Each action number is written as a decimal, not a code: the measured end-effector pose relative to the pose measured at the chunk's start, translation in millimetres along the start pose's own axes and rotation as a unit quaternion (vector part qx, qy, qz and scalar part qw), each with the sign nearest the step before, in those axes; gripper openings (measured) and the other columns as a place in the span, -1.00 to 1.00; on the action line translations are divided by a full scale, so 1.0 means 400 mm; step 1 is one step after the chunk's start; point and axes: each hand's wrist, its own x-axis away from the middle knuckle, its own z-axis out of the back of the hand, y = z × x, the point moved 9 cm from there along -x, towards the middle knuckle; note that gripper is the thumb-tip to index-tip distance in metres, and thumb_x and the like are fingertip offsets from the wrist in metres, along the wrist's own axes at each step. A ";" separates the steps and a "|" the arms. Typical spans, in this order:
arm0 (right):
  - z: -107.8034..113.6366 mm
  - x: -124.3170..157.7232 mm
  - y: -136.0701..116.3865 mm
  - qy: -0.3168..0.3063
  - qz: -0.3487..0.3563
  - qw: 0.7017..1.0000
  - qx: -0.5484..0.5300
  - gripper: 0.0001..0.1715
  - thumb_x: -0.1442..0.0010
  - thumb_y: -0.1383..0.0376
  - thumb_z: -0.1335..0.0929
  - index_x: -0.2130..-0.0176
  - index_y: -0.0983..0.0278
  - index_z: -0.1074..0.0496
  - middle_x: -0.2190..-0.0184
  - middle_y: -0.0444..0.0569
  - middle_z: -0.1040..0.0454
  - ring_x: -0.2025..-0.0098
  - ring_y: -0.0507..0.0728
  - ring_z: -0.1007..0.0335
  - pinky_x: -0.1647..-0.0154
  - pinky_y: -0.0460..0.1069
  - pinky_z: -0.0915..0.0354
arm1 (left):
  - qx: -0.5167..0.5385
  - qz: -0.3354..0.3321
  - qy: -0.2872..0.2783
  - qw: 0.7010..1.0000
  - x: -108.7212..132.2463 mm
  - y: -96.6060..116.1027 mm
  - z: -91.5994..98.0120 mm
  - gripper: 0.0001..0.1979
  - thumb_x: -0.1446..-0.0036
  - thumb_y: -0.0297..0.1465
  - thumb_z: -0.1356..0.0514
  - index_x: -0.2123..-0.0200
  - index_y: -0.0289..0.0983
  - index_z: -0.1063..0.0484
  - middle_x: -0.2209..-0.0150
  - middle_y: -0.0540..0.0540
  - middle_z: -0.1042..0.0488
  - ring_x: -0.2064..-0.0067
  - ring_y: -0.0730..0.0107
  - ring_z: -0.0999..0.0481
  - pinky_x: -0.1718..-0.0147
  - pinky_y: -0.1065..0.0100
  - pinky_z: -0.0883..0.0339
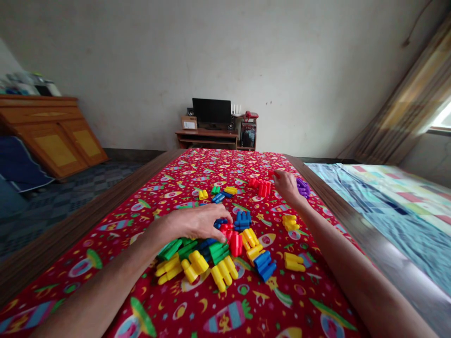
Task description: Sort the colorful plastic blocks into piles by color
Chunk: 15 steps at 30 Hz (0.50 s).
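Observation:
My left hand (202, 223) is over the middle of a pile of plastic building blocks, its thumb and fingers curled round a red block (228, 231). Beside it stands another red block (237, 244), with a blue block (243, 220) just behind. Under and in front of the hand lie green blocks (219, 252) and yellow blocks (224, 273). Farther off on the right, my right hand (287, 187) pinches a red block (271, 173), partly hidden by the fingers. Close to it are loose red blocks (264, 188) on one side and purple blocks (303, 188) on the other.
A red patterned cloth (225, 324) covers the table. Single yellow blocks (290, 223) lie near my right forearm, and small blue pieces (219, 197) sit farther back. Beyond are a desk with a monitor (211, 112), a wooden cabinet (52, 136) and a bed (394, 206).

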 end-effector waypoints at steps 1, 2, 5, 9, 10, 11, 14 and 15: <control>-0.014 -0.002 0.021 -0.022 -0.012 0.999 0.029 -0.64 -0.27 0.37 -0.17 0.22 0.36 -0.53 0.32 0.17 -0.56 0.32 0.18 -0.44 0.40 -0.04 -0.09 | -0.006 -0.006 -0.005 1.000 0.003 0.007 -0.004 -0.64 0.11 -0.35 -0.36 0.15 -0.14 -0.53 0.11 -0.01 -0.55 0.05 0.24 -0.50 0.07 0.39 -0.30; -0.030 -0.002 0.033 -0.048 -0.016 0.997 0.054 -0.64 -0.24 0.41 -0.17 0.24 0.38 -0.53 0.33 0.20 -0.55 0.33 0.19 -0.44 0.41 -0.03 -0.08 | -0.010 -0.010 -0.003 1.000 0.003 0.011 -0.006 -0.65 0.11 -0.37 -0.35 0.16 -0.14 -0.53 0.12 0.00 -0.55 0.05 0.24 -0.49 0.06 0.39 -0.29; -0.074 0.008 0.026 -0.117 0.010 0.989 0.086 -0.68 -0.17 0.47 -0.21 0.27 0.43 -0.54 0.35 0.23 -0.54 0.36 0.17 -0.44 0.45 -0.04 -0.06 | -0.019 -0.021 0.002 1.000 -0.009 0.005 -0.015 -0.70 0.06 -0.36 -0.33 0.17 -0.14 -0.54 0.13 -0.01 -0.56 0.04 0.24 -0.48 0.04 0.38 -0.27; -0.077 0.017 -0.016 -0.138 0.051 0.986 0.074 -0.72 -0.14 0.47 -0.24 0.26 0.42 -0.53 0.36 0.18 -0.53 0.34 0.16 -0.43 0.43 -0.04 -0.08 | -0.033 -0.022 0.007 0.999 -0.019 -0.005 -0.013 -0.76 0.03 -0.33 -0.31 0.21 -0.13 -0.57 0.16 -0.01 -0.59 0.08 0.23 -0.50 0.07 0.38 -0.28; -0.069 0.017 -0.023 -0.137 0.054 0.986 0.075 -0.71 -0.14 0.47 -0.24 0.24 0.42 -0.52 0.34 0.19 -0.53 0.33 0.16 -0.44 0.43 -0.04 -0.08 | -0.041 -0.022 0.012 0.999 -0.019 -0.003 -0.009 -0.76 0.02 -0.34 -0.30 0.21 -0.14 -0.57 0.16 -0.01 -0.59 0.10 0.23 -0.51 0.09 0.38 -0.28; -0.059 0.017 -0.025 -0.133 0.051 0.987 0.077 -0.69 -0.14 0.48 -0.23 0.21 0.42 -0.52 0.32 0.20 -0.53 0.31 0.17 -0.44 0.42 -0.04 -0.08 | -0.052 -0.020 0.018 0.998 -0.018 0.000 -0.005 -0.77 0.00 -0.34 -0.28 0.21 -0.15 -0.58 0.17 -0.03 -0.60 0.11 0.22 -0.52 0.11 0.38 -0.29; -0.018 0.013 -0.015 -0.115 0.015 0.990 0.083 -0.65 -0.15 0.49 -0.20 0.17 0.40 -0.50 0.27 0.24 -0.52 0.30 0.20 -0.45 0.43 -0.04 -0.08 | -0.094 -0.003 0.044 0.995 -0.017 0.005 0.009 -0.77 -0.01 -0.37 -0.23 0.21 -0.17 -0.59 0.22 -0.06 -0.61 0.14 0.19 -0.55 0.15 0.37 -0.32; -0.004 0.011 -0.013 -0.105 0.005 0.991 0.081 -0.64 -0.16 0.48 -0.19 0.17 0.39 -0.50 0.27 0.23 -0.52 0.30 0.20 -0.44 0.43 -0.03 -0.07 | -0.104 0.004 0.059 0.993 -0.018 0.004 0.015 -0.76 -0.01 -0.38 -0.23 0.22 -0.16 -0.59 0.23 -0.06 -0.61 0.13 0.19 -0.55 0.15 0.37 -0.32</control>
